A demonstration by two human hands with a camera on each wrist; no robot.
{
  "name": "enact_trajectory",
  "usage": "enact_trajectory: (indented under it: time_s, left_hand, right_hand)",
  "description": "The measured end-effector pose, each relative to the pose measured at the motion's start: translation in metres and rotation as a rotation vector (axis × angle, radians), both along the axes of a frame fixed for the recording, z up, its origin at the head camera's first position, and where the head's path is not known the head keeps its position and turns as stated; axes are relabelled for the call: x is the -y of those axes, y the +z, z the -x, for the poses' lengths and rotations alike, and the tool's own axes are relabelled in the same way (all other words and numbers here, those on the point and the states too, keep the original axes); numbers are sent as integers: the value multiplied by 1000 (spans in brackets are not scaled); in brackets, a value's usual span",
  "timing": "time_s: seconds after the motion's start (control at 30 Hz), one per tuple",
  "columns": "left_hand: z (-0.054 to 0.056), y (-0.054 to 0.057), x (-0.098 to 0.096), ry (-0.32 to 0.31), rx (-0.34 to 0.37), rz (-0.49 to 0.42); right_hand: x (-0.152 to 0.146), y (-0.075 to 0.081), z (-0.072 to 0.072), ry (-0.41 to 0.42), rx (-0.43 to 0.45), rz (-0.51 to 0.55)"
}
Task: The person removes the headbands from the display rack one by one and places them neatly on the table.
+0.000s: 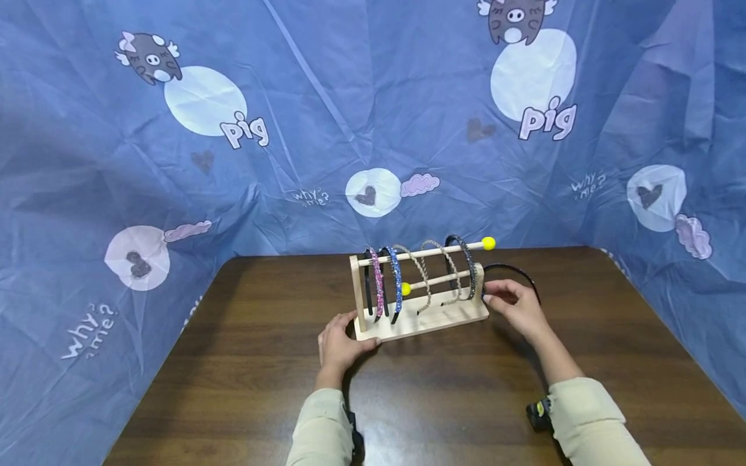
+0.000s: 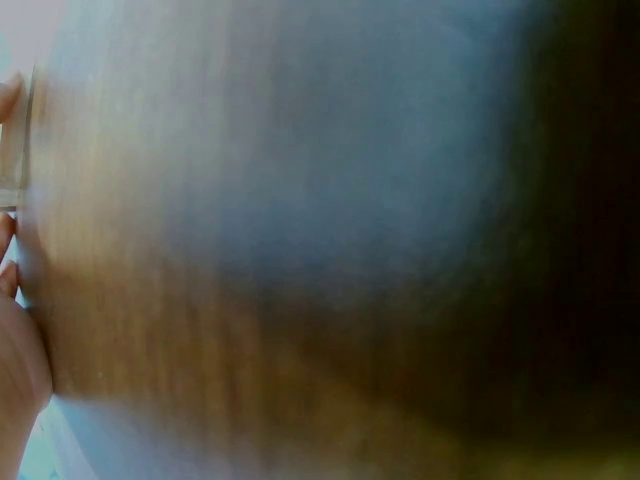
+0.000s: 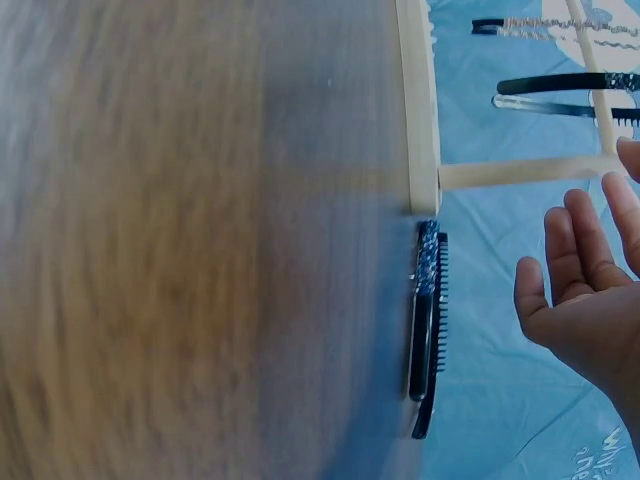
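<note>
A pale wooden headband stand [image 1: 431, 320] with two rods and yellow end knobs sits on the table. Several headbands hang on its upper rod: a pink one [image 1: 379, 285], a blue one [image 1: 397, 278], two beige braided ones and a dark glittery one [image 1: 469, 265]. My left hand [image 1: 340, 346] grips the left end of the base, thumb along the front edge. At the right upright, my right hand [image 1: 519, 307] has its fingertips close against the wood, fingers loosely extended in the right wrist view. Behind that hand a black headband [image 1: 513, 267] lies on the table.
The brown wooden table [image 1: 262, 388] reaches back to a blue curtain [image 1: 303, 129] printed with pigs. A wrist camera [image 1: 539, 414] is strapped by the right sleeve. Blurred tabletop fills most of the left wrist view.
</note>
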State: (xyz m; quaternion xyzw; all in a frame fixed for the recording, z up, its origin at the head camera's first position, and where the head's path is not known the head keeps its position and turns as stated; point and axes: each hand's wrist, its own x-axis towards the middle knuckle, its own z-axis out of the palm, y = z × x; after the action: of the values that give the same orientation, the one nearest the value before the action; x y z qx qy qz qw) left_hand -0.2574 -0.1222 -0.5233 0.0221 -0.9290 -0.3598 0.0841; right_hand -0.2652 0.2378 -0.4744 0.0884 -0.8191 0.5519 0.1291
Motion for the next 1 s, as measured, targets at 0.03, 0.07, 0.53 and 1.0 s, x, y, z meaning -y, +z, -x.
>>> enact_trajectory:
  time_s: [0.03,0.07,0.53,1.0]
  left_hand:
    - [0,0,0,0,-1,1]
    - [1,-1,0,-1,-5,0]
    - [-1,0,1,-7,-16,4]
    - [0,-2,1,-3,-31,4]
  right_hand:
    - [2,1,-1,12,-12,23]
    - [3,2,-1,24,-23,43]
    - [38,34,-21,154,-75,205]
    - [41,31,-20,172,-101,225]
